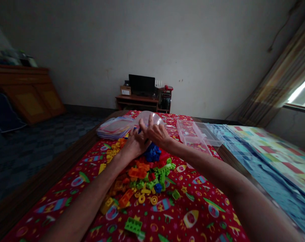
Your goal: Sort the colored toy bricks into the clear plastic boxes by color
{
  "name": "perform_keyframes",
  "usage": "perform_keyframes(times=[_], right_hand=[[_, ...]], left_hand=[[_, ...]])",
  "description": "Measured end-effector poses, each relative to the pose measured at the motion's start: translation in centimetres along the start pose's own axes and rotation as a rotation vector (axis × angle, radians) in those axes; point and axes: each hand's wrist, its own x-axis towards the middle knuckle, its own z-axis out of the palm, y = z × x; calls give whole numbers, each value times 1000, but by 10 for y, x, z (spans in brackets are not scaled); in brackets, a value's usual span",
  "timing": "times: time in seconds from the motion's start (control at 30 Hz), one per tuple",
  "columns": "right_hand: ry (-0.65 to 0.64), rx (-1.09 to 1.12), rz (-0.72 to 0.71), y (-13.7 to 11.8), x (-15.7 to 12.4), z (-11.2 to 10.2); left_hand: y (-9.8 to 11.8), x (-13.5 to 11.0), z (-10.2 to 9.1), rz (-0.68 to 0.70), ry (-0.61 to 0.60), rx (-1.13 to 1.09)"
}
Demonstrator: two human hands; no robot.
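Observation:
My left hand [136, 143] and my right hand [156, 133] meet above a heap of toy building blocks. Small bits of a blue building block [139, 130] show between the fingers of my left hand, which are curled closed. My right hand is bent over it with one finger raised; what lies inside its grip is hidden. Just below my hands is a clump of blue blocks [153, 153]. Nearer to me lie orange blocks [138, 171], green blocks [162, 176] and yellow round pieces [141, 199]. Behind my hands stands a clear round plastic container [147, 117].
A stack of clear plastic bags or lids [115, 127] sits at the left. Clear divided trays [196, 134] lie at the right. A red patterned cloth [190, 208] covers the table. One green block [133, 225] lies near me. A bed [268, 151] adjoins the right side.

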Motion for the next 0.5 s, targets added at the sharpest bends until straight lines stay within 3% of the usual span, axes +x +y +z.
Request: perform_keyframes(times=[0.13,0.33,0.5], right_hand=[[-50,-26,82,18,3,-3],[-108,16,205,36,1,-18],[-88,-15,154,41,-8,-20]], left_hand=[[2,-12,-13,-4,-106,21],[-4,-20,-13,-62,-112,-149],[-5,-24,-19,-46,-93,-257]])
